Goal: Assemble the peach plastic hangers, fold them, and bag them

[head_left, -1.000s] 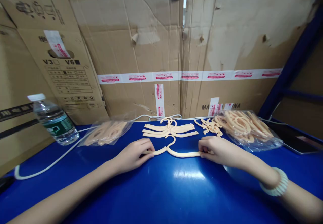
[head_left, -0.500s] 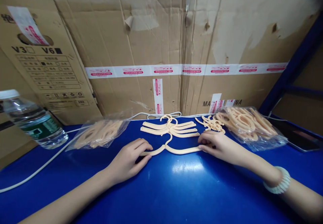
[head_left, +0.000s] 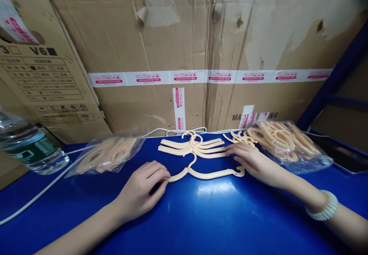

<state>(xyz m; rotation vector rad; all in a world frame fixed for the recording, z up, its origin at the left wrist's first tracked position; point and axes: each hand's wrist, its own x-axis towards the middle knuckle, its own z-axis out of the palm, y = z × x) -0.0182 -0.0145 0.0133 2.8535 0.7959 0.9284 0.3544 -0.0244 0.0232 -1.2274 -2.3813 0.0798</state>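
Fingers [head_left: 157,175] of the left hand [head_left: 140,192] pinch the left end of a cream-coloured hanger [head_left: 208,175], thumb below and fingertips above, hiding that end from sight. This hanger lies nearest the person, flat on the blue worktop [head_left: 201,224]. Its two arms curve outward from a joint in the middle, its neck rises toward the hangers behind, and a small hooked tip [head_left: 239,171] at its right end lies uncovered, just beside the thumb of the right hand [head_left: 254,163].

That right hand has its fingers stretched forward and loosely spread, thumb apart from the rest. Its fingertips are at the right end of the group of hangers [head_left: 193,146] lying overlapped behind the front one; whether they press on it I cannot tell. A pale ribbed bracelet [head_left: 322,205] circles the right wrist.

Small curved pieces [head_left: 244,138] sit in a loose heap just beyond the right fingers. Next to them, on the right, is a clear bag [head_left: 284,142] of similar parts. Another bag [head_left: 110,155] lies on the left, near a water bottle [head_left: 31,151] cut by the picture's edge. Cardboard [head_left: 161,52] crossed by printed white tape [head_left: 184,76] stands behind everything.
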